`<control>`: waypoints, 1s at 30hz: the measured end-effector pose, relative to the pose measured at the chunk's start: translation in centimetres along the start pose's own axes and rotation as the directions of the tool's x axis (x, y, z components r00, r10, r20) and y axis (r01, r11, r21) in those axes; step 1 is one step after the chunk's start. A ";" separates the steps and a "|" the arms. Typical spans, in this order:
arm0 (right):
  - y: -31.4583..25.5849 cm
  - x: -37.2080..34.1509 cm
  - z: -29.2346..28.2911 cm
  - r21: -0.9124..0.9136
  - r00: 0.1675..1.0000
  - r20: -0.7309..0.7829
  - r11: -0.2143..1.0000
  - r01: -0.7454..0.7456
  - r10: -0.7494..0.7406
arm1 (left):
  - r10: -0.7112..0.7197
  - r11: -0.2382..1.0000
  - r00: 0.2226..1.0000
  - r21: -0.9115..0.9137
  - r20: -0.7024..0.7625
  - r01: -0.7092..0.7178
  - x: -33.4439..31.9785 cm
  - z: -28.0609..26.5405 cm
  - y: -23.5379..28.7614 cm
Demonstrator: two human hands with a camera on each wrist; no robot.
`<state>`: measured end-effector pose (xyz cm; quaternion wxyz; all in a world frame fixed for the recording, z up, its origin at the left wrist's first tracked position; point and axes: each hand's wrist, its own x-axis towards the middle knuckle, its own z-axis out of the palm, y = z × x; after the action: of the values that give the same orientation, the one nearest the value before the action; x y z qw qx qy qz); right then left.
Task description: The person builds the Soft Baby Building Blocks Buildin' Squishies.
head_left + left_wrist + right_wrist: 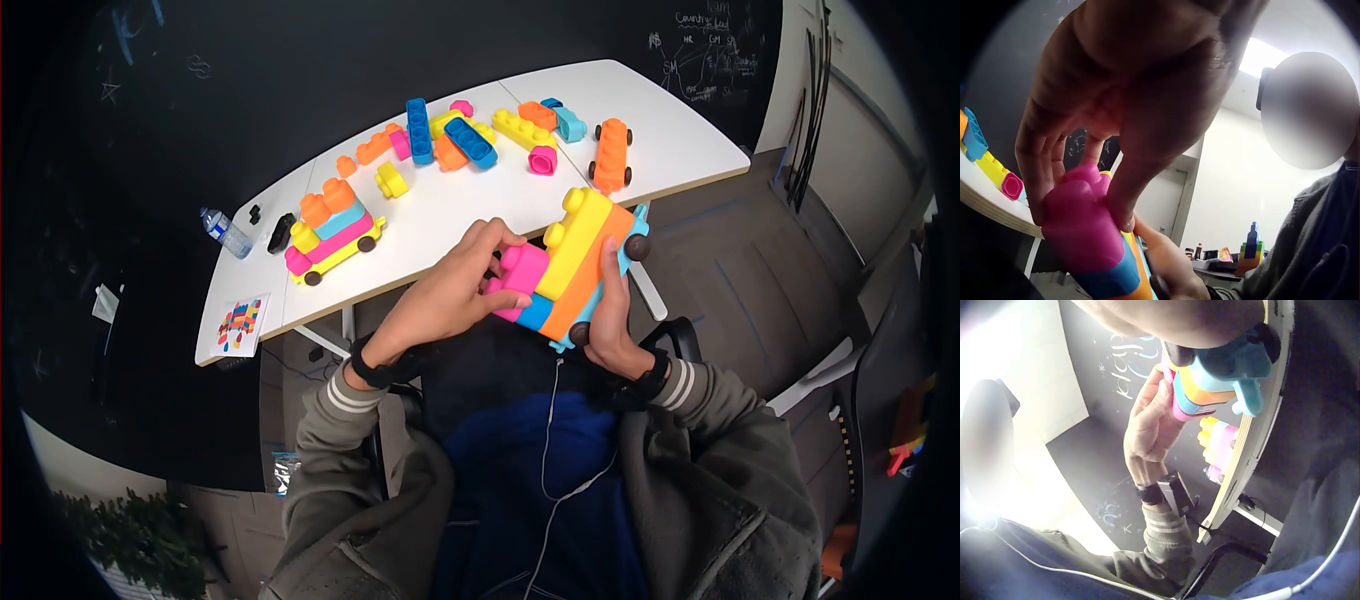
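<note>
In the head view a built block vehicle, with a yellow block, an orange layer and a light blue wheeled base, is held tilted above the lap. The left hand pinches a pink block at its left end, above a blue block. Along the wheeled side, the right hand grips the vehicle. The left wrist view shows the left hand with thumb and fingers on either side of the pink block. In the right wrist view the base shows close up.
On the white table stand another block vehicle at left and an orange wheeled piece at right. Loose blocks, including a dark blue one, lie along the back. A bottle and a picture sheet are at the left end.
</note>
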<state>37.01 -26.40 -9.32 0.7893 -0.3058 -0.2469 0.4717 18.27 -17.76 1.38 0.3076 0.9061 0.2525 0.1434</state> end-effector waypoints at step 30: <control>0.6 0.6 -0.2 -0.113 0.993 -0.004 0.986 -0.120 0.120 | -0.699 0.603 0.390 -0.202 -0.599 0.772 23.0 -13.6 -26.2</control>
<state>37.09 -25.71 -9.83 0.7405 -0.3638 -0.2555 0.5041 22.08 19.27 -2.27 0.1862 0.6114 0.7203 0.2696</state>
